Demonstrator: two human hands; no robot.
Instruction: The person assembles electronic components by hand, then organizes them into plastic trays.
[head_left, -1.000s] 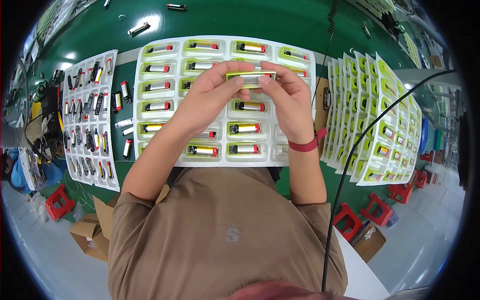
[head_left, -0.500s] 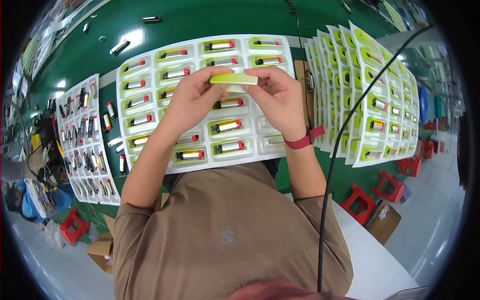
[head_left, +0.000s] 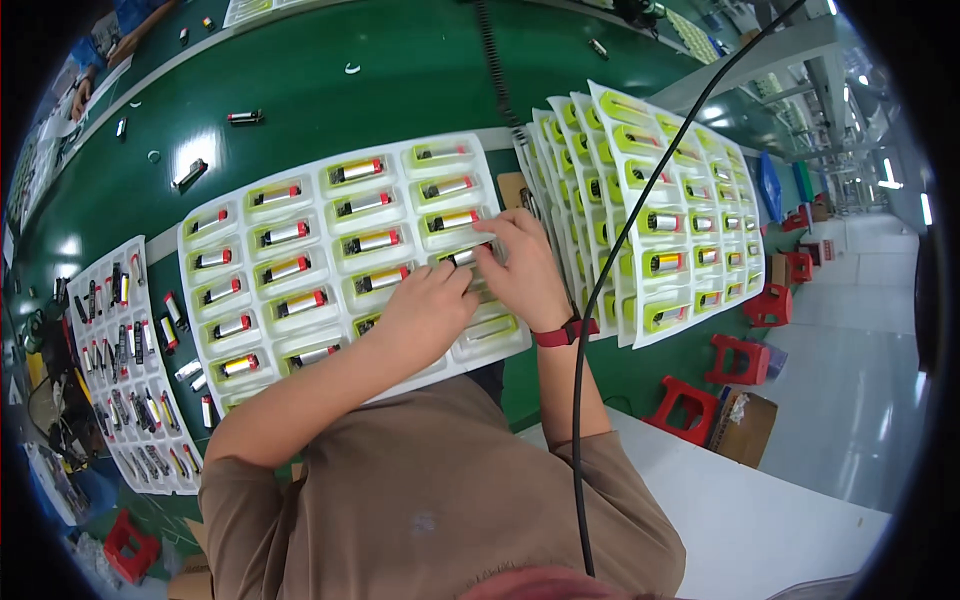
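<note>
Person: brown shirt, bent over a green table (head_left: pixel 420 80), both forearms reaching forward.
Left hand (head_left: pixel 425 315): palm down, fingers curled onto the near right part of the white tray (head_left: pixel 310 205), fingertips at a small cylinder (head_left: pixel 462 257); whether it pinches or only presses, I cannot tell.
Right hand (head_left: pixel 525 270): red wristband (head_left: pixel 562 332) at the wrist, fingers bent over the same cylinder from the other side; the grip is hidden by the knuckles.
Cylinder: lies in or just over a tray pocket between the two hands, silver body showing.
Handling, as I judge it: light, stiff and smooth, so likely to roll or slip; best pinched across the middle of the body or by both ends. The thin moulded tray looks flexible and would bow if lifted by one edge.
White tray: rows of yellow-green pockets, most holding one red-tipped cylinder; the nearest right pocket looks unfilled.
Left tray (head_left: pixel 120 350): smaller pockets crowded with mixed small parts.
Right stack (head_left: pixel 650 200): overlapping trays, several pockets filled with cylinders.
Further off: loose cylinders scattered on the green table; red stools (head_left: pixel 690 405) on the floor at right.
</note>
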